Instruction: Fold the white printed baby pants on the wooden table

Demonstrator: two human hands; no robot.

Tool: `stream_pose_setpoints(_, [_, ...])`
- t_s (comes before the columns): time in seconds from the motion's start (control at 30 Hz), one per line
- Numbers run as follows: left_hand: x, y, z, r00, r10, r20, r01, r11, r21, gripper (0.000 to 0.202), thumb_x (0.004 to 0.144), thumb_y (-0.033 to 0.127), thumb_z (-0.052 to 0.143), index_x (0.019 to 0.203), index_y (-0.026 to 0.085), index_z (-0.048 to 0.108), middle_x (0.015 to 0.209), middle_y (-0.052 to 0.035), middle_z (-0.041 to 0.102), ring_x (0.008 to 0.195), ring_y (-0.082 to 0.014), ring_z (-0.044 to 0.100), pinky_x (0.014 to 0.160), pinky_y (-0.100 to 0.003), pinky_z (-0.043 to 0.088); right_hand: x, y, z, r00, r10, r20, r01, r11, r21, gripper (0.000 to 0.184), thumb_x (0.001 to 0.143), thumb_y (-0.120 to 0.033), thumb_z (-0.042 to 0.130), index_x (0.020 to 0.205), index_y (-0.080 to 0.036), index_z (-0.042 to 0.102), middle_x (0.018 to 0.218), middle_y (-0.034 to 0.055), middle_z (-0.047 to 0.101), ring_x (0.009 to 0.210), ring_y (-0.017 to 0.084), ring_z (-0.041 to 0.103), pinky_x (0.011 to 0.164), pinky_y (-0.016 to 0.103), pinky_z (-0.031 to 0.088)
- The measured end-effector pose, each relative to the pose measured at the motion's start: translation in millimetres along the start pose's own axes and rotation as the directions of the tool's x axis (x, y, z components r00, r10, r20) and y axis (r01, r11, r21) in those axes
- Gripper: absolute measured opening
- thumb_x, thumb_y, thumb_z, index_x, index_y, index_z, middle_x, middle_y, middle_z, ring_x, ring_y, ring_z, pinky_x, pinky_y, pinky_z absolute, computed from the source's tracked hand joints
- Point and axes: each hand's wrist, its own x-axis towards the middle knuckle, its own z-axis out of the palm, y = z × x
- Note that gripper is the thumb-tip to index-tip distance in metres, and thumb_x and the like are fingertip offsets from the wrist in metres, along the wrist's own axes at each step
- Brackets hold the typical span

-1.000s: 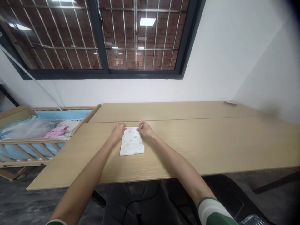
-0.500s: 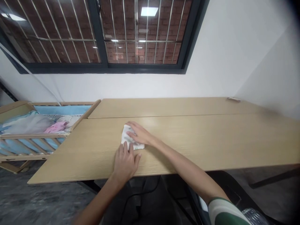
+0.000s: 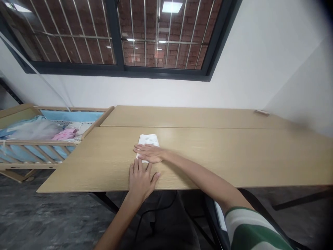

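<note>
A small white cloth (image 3: 148, 139) with faint printed marks lies flat and folded on the light wooden table (image 3: 208, 156). Across its middle my right hand (image 3: 149, 152) is laid flat, fingers stretched to the left, covering part of it. My left hand (image 3: 140, 178) rests on the tabletop just below, fingers spread, with its fingertips at the cloth's lower edge. Neither hand is wrapped around anything.
To the left stands a wooden crib (image 3: 39, 142) with blue lining, a pink cloth (image 3: 65, 134) and bedding inside. A small flat object (image 3: 262, 112) lies at the table's back right. Behind is a barred window (image 3: 119, 38). A black chair (image 3: 215, 222) sits below the front edge.
My right hand has moved from the cloth's upper right down across its middle, with its fingers straightened. The cloth now sits squarer. My left hand stays by its lower edge.
</note>
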Motion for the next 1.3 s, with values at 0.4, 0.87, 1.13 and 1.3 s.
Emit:
stream_pose_setpoints(0.4, [0,1,-2.6,1.000,0.001,-0.005,-0.001,1.000,-0.025,0.062,0.096,0.058,0.048,0.146,0.022,0.053,0.152,-0.0252,0.044,0.140,-0.0467,0.039,0.106,-0.063,0.038,31,71,-30,0.971,0.130,-0.199,-0.160,0.977,-0.141,0.062,0.104,-0.047,0.036,0.159,-0.017,0.032,0.166,0.0082,0.022,0.155,0.022,0.016,0.126,0.042,0.008])
stream_pose_setpoints(0.87, [43,-88,-0.9,0.963,0.266,0.031,-0.256,0.949,-0.184,0.028,0.101,0.024,0.041,0.106,0.019,0.068,0.103,-0.0107,0.071,0.101,-0.0250,0.064,0.094,-0.041,0.049,-62,-8,-25,0.954,0.095,-0.285,-0.139,0.980,-0.139,0.048,0.098,-0.052,0.050,0.123,-0.014,0.066,0.121,0.0159,0.068,0.112,0.028,0.063,0.100,0.043,0.045])
stream_pose_setpoints(1.13, [63,-86,-17.7,0.967,0.241,0.084,-0.172,0.859,-0.483,0.036,0.104,0.037,0.031,0.109,0.019,0.061,0.112,-0.0110,0.068,0.109,-0.0251,0.061,0.100,-0.043,0.046,-107,-30,-6,0.955,0.071,-0.287,-0.099,0.992,-0.084,0.054,0.087,-0.026,0.063,0.139,-0.016,0.055,0.135,0.0152,0.063,0.124,0.029,0.059,0.106,0.046,0.042])
stream_pose_setpoints(1.3, [85,-97,-24.7,0.921,0.281,0.270,0.028,0.643,-0.765,0.042,0.095,0.055,0.051,0.112,0.019,0.063,0.119,-0.0106,0.069,0.112,-0.0275,0.063,0.101,-0.041,0.047,-94,-12,-4,0.872,0.228,-0.433,-0.168,0.971,0.172,0.033,0.097,-0.025,0.050,0.126,-0.019,0.064,0.120,0.0110,0.071,0.104,0.025,0.067,0.093,0.039,0.049])
